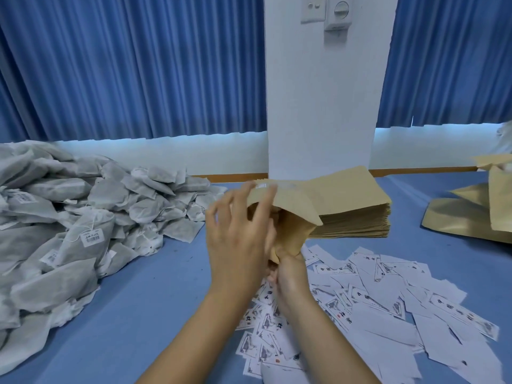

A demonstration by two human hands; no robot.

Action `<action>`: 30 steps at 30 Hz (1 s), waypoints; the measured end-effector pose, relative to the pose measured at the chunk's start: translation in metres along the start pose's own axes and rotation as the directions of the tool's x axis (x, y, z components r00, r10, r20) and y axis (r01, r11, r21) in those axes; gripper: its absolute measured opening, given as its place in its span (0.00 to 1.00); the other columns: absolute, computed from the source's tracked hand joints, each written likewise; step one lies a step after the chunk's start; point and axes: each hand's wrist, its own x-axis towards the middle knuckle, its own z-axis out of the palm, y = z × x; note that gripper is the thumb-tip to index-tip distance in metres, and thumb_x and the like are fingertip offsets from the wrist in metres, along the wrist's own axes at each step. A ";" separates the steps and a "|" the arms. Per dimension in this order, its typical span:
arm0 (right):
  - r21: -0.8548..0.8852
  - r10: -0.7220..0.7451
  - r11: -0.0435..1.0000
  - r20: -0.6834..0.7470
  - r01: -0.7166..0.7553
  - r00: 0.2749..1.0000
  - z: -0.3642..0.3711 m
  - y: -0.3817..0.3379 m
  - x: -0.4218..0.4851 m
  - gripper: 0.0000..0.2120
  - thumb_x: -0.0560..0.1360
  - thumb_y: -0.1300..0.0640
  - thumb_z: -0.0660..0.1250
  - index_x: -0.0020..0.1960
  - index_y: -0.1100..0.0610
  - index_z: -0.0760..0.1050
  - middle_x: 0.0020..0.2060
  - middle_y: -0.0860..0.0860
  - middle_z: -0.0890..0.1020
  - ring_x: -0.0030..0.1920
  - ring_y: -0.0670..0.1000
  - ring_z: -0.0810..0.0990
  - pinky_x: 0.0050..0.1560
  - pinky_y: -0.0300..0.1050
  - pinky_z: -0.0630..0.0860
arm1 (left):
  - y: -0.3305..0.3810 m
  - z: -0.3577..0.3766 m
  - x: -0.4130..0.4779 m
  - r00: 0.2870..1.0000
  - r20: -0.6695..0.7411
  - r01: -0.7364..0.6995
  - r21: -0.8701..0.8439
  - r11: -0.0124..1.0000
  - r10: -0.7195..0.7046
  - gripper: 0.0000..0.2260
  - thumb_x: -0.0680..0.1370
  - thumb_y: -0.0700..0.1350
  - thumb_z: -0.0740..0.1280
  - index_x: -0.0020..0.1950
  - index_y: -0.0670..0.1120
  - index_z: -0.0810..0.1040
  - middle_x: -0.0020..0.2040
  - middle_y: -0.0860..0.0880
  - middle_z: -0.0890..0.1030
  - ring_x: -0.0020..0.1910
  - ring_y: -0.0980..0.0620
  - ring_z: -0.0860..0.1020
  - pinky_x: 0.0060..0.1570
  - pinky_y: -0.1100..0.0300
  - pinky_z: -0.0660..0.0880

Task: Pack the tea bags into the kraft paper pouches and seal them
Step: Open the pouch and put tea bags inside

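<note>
A kraft paper pouch (291,212) is held up above the blue table (155,286), its top flap bent over toward me. My left hand (238,239) has its fingers spread against the pouch's upper edge, fingertips on the flap. My right hand (288,275) grips the pouch's lower end from below, partly hidden behind the left hand. A big heap of white tea bags (69,225) with strings and small tags lies at the left. What is inside the pouch is hidden.
A stack of flat kraft pouches (357,212) lies just behind the held pouch. White printed labels (382,306) are scattered at the front right. More kraft pouches (476,214) lie at the far right. Blue curtains and a white pillar stand behind the table.
</note>
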 end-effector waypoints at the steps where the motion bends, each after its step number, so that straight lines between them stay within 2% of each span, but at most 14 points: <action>1: 0.025 0.014 1.000 0.023 -0.014 1.000 0.003 0.002 0.002 0.08 0.81 0.65 0.55 0.46 0.57 0.69 0.24 0.50 0.78 0.21 0.46 0.70 0.23 0.37 0.65 | -0.003 0.005 -0.001 0.996 0.083 0.032 0.041 0.999 -0.036 0.18 0.70 0.37 0.72 0.59 0.47 0.80 0.53 0.44 0.78 0.50 0.43 0.74 0.46 0.50 0.71; 4: 0.090 -0.008 0.996 0.207 -0.011 0.978 0.002 -0.005 -0.001 0.11 0.76 0.72 0.56 0.45 0.61 0.74 0.34 0.56 0.80 0.32 0.51 0.75 0.31 0.41 0.69 | -0.014 0.021 -0.016 0.936 0.350 0.032 -0.007 0.999 -0.028 0.18 0.62 0.35 0.78 0.50 0.46 0.84 0.41 0.45 0.77 0.38 0.45 0.76 0.28 0.56 0.69; 7: 0.016 0.067 0.997 0.400 -0.080 0.914 -0.004 -0.007 0.000 0.11 0.76 0.69 0.57 0.41 0.62 0.76 0.38 0.57 0.80 0.42 0.52 0.78 0.39 0.41 0.76 | -0.017 0.028 -0.047 0.908 0.418 0.029 -0.029 0.999 -0.014 0.20 0.63 0.35 0.77 0.53 0.47 0.83 0.41 0.46 0.76 0.37 0.46 0.74 0.30 0.55 0.70; 10: 0.037 0.137 0.987 0.318 -0.156 0.938 -0.006 -0.009 0.004 0.13 0.81 0.58 0.56 0.49 0.64 0.76 0.44 0.60 0.83 0.45 0.54 0.83 0.42 0.43 0.79 | -0.024 0.028 -0.067 0.916 0.392 -0.019 -0.169 0.985 0.085 0.17 0.67 0.37 0.69 0.55 0.45 0.82 0.44 0.47 0.77 0.40 0.47 0.74 0.36 0.55 0.72; 13: 0.008 0.112 0.993 0.139 -0.114 0.984 -0.009 -0.009 0.011 0.13 0.83 0.55 0.55 0.52 0.62 0.74 0.36 0.57 0.84 0.34 0.52 0.84 0.30 0.39 0.77 | -0.004 0.016 -0.072 0.873 0.486 0.185 -0.396 0.899 0.034 0.12 0.71 0.42 0.58 0.38 0.44 0.82 0.33 0.48 0.77 0.31 0.50 0.74 0.29 0.57 0.73; 16: -0.030 0.084 0.996 0.094 -0.082 0.992 -0.012 -0.011 0.015 0.11 0.82 0.55 0.55 0.51 0.59 0.74 0.37 0.57 0.84 0.34 0.54 0.85 0.28 0.41 0.78 | 0.019 0.009 -0.077 0.546 0.818 0.722 -0.349 0.597 -0.181 0.11 0.75 0.47 0.58 0.38 0.43 0.76 0.27 0.47 0.77 0.23 0.53 0.73 0.28 0.54 0.74; 18: -0.034 0.087 0.996 0.100 -0.084 0.991 -0.013 -0.012 0.015 0.10 0.82 0.55 0.56 0.51 0.58 0.74 0.36 0.57 0.85 0.34 0.54 0.85 0.28 0.42 0.78 | 0.019 0.009 -0.078 0.404 0.872 0.870 -0.272 0.412 -0.278 0.12 0.77 0.49 0.62 0.39 0.43 0.74 0.29 0.46 0.79 0.23 0.50 0.75 0.29 0.55 0.72; 19: -0.040 0.081 0.996 0.120 -0.077 0.989 -0.013 -0.012 0.015 0.11 0.82 0.55 0.56 0.51 0.59 0.74 0.35 0.56 0.85 0.34 0.53 0.85 0.29 0.41 0.79 | 0.015 0.008 -0.078 0.476 0.823 0.821 -0.289 0.493 -0.310 0.13 0.77 0.51 0.63 0.38 0.43 0.73 0.29 0.46 0.78 0.25 0.50 0.74 0.30 0.55 0.72; 20: -0.072 0.072 0.995 0.132 -0.063 0.989 -0.014 -0.011 0.016 0.12 0.82 0.54 0.56 0.51 0.59 0.75 0.34 0.54 0.85 0.34 0.52 0.85 0.29 0.40 0.78 | 0.010 0.007 -0.076 0.639 0.699 0.698 -0.352 0.624 -0.321 0.14 0.77 0.52 0.63 0.36 0.44 0.73 0.28 0.48 0.77 0.26 0.50 0.73 0.30 0.55 0.71; 22: -0.167 0.058 0.985 0.128 -0.036 0.990 -0.016 -0.008 0.019 0.14 0.82 0.53 0.56 0.50 0.60 0.75 0.32 0.52 0.84 0.32 0.53 0.83 0.29 0.39 0.75 | -0.001 0.000 -0.065 0.925 0.352 0.313 -0.484 0.817 -0.146 0.13 0.76 0.50 0.63 0.34 0.44 0.73 0.28 0.52 0.73 0.28 0.52 0.69 0.28 0.58 0.68; 23: -0.201 0.058 0.979 0.131 -0.031 0.990 -0.018 -0.007 0.021 0.15 0.82 0.52 0.56 0.50 0.61 0.76 0.32 0.53 0.83 0.34 0.55 0.82 0.32 0.41 0.74 | -0.006 0.000 -0.061 0.974 0.222 0.143 -0.478 0.867 -0.039 0.11 0.75 0.49 0.65 0.36 0.45 0.75 0.32 0.53 0.75 0.31 0.54 0.71 0.29 0.61 0.68; 25: -0.216 0.075 0.976 0.186 -0.034 0.980 -0.021 -0.006 0.025 0.17 0.82 0.50 0.57 0.54 0.62 0.76 0.39 0.57 0.83 0.42 0.58 0.80 0.38 0.46 0.73 | -0.018 0.007 -0.055 0.942 0.324 0.030 -0.330 0.943 0.084 0.12 0.74 0.53 0.68 0.52 0.48 0.81 0.51 0.53 0.80 0.50 0.51 0.76 0.45 0.59 0.73; 27: -0.199 0.089 0.980 0.344 -0.020 0.935 -0.025 -0.010 0.025 0.15 0.80 0.53 0.61 0.57 0.64 0.76 0.46 0.60 0.84 0.48 0.57 0.82 0.45 0.48 0.79 | -0.033 0.015 -0.057 0.810 0.585 0.152 -0.173 0.973 -0.022 0.22 0.75 0.57 0.67 0.67 0.54 0.74 0.68 0.54 0.73 0.67 0.51 0.68 0.60 0.56 0.68; 30: -0.438 0.143 0.891 0.516 0.117 0.845 -0.036 -0.021 0.023 0.13 0.74 0.65 0.69 0.58 0.60 0.76 0.51 0.54 0.84 0.55 0.53 0.82 0.54 0.42 0.78 | -0.049 0.018 -0.063 0.766 0.627 0.384 -0.275 0.881 -0.138 0.20 0.78 0.54 0.65 0.69 0.54 0.72 0.70 0.56 0.71 0.68 0.57 0.67 0.60 0.64 0.65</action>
